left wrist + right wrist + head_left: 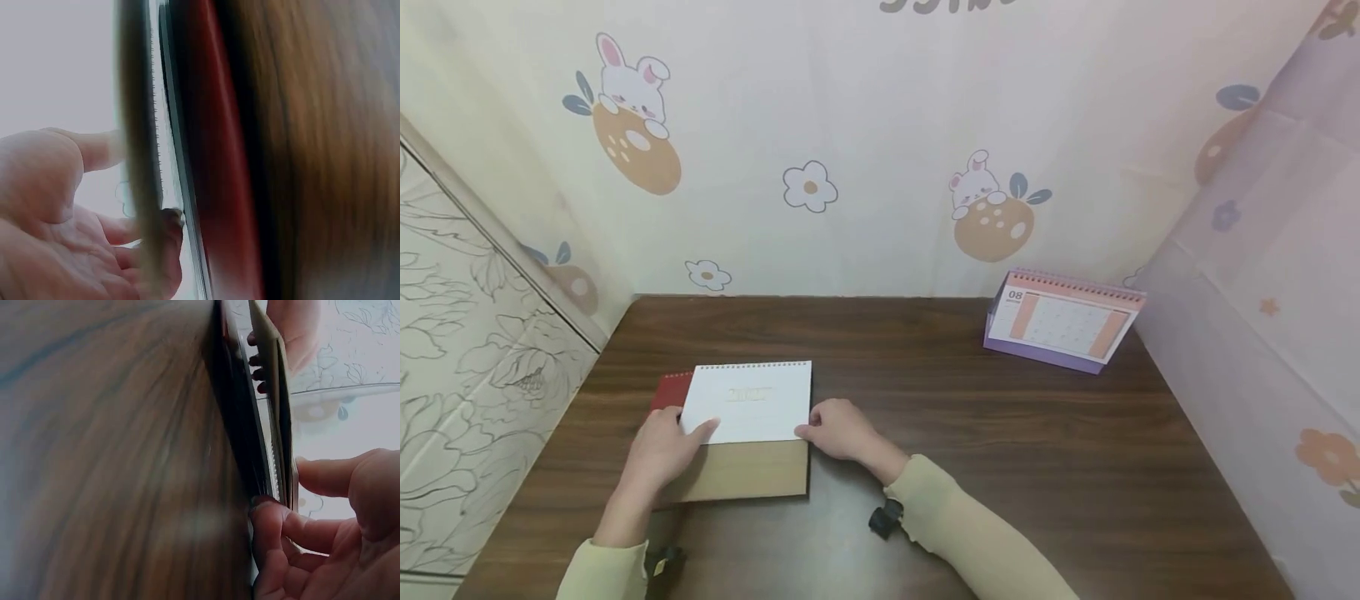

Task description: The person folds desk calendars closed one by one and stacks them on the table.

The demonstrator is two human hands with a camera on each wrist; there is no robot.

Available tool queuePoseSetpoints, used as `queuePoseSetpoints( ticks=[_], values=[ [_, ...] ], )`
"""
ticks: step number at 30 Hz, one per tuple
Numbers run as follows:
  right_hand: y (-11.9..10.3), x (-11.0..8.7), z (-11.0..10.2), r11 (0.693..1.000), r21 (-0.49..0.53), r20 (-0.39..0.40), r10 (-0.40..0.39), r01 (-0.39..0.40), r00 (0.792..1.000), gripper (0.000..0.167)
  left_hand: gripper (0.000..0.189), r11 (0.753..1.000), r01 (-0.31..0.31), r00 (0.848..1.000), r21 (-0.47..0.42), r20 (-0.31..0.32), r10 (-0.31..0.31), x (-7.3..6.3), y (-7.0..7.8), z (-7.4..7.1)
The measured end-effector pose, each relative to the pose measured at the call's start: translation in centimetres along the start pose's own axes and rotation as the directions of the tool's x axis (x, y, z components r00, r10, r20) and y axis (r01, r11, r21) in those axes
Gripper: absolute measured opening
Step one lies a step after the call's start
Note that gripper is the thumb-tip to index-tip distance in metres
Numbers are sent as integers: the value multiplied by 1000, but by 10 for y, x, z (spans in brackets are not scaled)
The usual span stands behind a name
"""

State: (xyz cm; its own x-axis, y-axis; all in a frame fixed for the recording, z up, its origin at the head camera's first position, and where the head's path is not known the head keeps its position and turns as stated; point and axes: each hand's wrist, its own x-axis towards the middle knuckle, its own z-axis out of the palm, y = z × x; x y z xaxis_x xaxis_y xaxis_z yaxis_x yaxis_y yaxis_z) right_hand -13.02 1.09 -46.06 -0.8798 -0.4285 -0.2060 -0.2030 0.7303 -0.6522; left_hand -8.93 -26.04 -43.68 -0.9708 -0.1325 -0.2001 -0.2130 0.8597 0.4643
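Note:
A white spiral-bound desk calendar (752, 417) with a tan lower panel (752, 473) lies folded flat at the left of the table. My left hand (658, 450) grips its left side, thumb on top and fingertips under it. At its right edge, my right hand (842, 429) pinches it between thumb and fingers. Both wrist views show the calendar edge-on, with a gap over the dark board (234, 419) below. A red spiral-bound calendar (672, 392) sticks out at the left beneath them, and its red edge (219, 156) shows in the left wrist view.
At the back right of the brown wooden table (887, 350) stands a purple desk calendar (1063, 321) with an orange and white page marked 08. A curtain (880, 100) printed with rabbits and flowers hangs behind the table. A pale wall panel (490, 392) borders the left.

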Motion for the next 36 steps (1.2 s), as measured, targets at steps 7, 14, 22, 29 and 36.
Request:
queuePoseSetpoints(
  ticks=[7, 14, 22, 29, 36],
  values=[
    [-20, 8, 17, 997, -67, -65, -27, 23, 997, 28, 86, 1000, 27, 1000, 7, 1, -27, -4, -22, -10],
    [-37, 14, 32, 996, -83, -51, -23, 18, 998, 26, 91, 996, 84, 995, -25, 49, -82, 0, -42, -22],
    [-42, 20, 34, 989, -146, 11, 20, -18, 1000, 28, 86, 988, 149, 989, -29, 21, -148, 7, -48, -20],
    [-44, 24, 36, 980, -198, 22, 32, -27, 999, 26, 76, 983, 179, 983, -36, -36, -181, 8, -46, -15],
    [-39, 26, 36, 985, -172, 30, 18, -12, 999, 29, 72, 987, 160, 985, -10, -70, -160, 9, -43, -14]
  ],
)
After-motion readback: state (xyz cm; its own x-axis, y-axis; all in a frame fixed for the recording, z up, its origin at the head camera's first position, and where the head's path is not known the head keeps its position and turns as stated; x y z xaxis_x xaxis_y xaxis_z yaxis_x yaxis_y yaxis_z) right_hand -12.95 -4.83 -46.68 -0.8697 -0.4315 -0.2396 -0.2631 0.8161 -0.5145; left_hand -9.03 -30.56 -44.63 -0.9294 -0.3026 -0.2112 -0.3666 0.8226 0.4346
